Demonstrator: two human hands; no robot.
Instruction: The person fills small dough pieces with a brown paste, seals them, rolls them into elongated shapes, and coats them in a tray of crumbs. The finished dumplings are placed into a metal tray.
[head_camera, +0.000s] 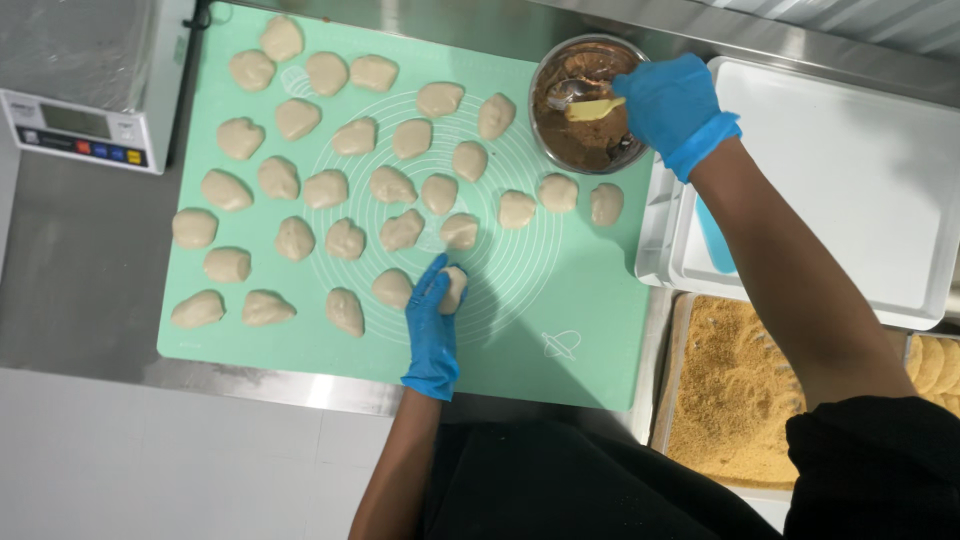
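My left hand (432, 320), in a blue glove, grips a pale dough piece (455, 288) just above the mint-green baking mat (560, 310). Several more dough pieces (345, 238) lie spread over the mat's left and middle. At the far right of the mat my right hand (672, 105), also gloved in blue, holds a pale spatula (592, 108) inside a metal bowl (586, 100) of brown filling. A metal spoon (568, 92) also rests in the bowl.
A kitchen scale (85, 85) stands at the far left on the steel counter (70, 290). An empty white tray (850, 170) sits right of the bowl, with a blue scraper (714, 240) on its edge. A tray of golden crumbs (735, 390) lies nearer me.
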